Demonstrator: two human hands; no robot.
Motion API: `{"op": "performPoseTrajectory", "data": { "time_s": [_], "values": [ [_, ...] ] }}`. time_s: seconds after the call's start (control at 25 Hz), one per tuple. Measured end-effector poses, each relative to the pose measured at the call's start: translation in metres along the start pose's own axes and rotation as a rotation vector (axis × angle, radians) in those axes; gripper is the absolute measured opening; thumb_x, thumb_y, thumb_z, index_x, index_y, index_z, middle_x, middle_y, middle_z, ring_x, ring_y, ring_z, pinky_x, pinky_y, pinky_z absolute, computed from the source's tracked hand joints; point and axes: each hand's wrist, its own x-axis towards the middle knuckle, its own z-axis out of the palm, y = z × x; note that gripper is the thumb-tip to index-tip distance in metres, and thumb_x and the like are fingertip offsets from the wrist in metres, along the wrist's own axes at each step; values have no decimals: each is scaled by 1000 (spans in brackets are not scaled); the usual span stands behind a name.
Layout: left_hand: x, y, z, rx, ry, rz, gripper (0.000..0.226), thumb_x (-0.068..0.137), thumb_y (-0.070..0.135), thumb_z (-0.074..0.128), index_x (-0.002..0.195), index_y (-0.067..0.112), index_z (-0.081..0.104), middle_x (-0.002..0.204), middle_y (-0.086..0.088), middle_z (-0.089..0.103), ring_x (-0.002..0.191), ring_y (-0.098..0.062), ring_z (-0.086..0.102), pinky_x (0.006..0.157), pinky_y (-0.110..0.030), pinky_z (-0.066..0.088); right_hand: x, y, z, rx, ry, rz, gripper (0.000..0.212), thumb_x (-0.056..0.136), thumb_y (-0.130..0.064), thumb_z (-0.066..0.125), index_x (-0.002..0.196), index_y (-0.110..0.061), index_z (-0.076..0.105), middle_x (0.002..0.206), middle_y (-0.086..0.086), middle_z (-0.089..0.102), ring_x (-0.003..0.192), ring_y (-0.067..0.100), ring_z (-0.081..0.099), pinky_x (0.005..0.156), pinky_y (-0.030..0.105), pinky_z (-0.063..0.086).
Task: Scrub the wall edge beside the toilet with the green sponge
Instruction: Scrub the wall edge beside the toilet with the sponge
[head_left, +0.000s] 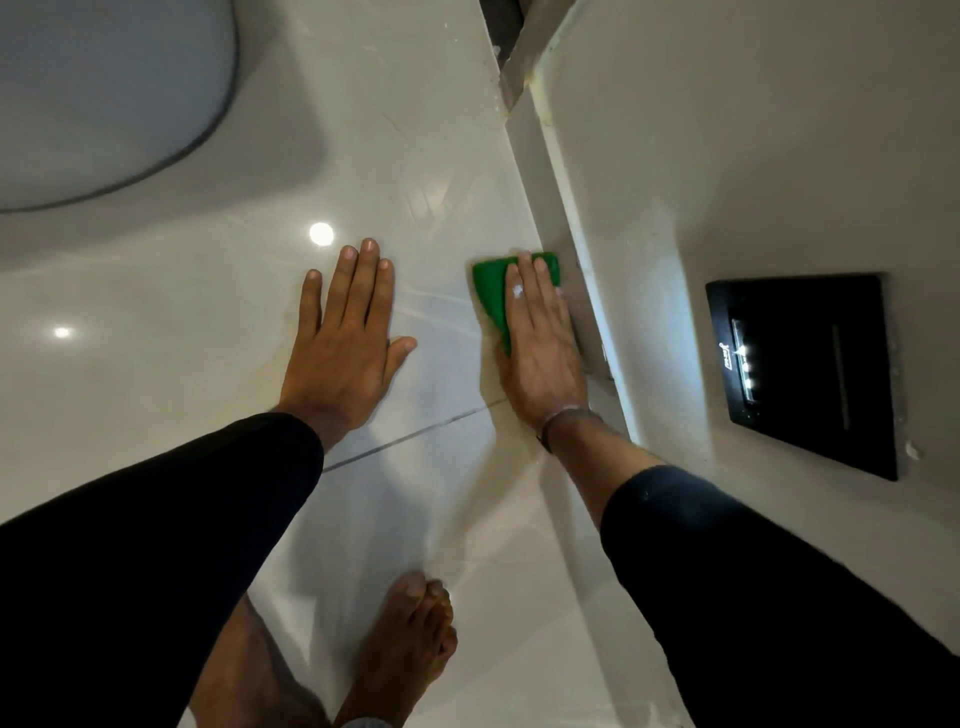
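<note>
Head view. Scrubbing judged under way, not finished: green sponge pressed flat on the glossy floor tile, its far corner touching the foot of the wall edge at about one o'clock of frame centre. Faint wet streaks seen on the tile at twelve o'clock of the sponge, hinting at some ground covered; how clean the edge was, impossible to tell. Length of edge running up toward twelve o'clock and back toward five o'clock judged left to do.

Right hand laid flat over the sponge, fingers straight and close together, palm pressing down, little-finger side just beside the wall; a dab of white foam on one finger. No pinch, only a flat press.

Left hand at nine o'clock of the sponge, well apart from it, spread open on the tile as a brace, holding nothing.

Toilet at ten o'clock. Black wall plate at three o'clock. Bare feet at six o'clock.
</note>
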Motion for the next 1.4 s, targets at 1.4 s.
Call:
{"op": "performPoseTrajectory", "data": {
  "time_s": [1.4],
  "values": [
    [-2, -2, 9, -12, 38, 2, 81, 113, 53, 28, 174, 4, 7, 184, -20, 6, 171, -37, 4, 135, -62, 9, -10, 9, -1, -26, -30, -25, 73, 96, 10, 41, 163, -2, 14, 173, 15, 12, 161, 29, 3, 131, 49, 8]
  ]
}}
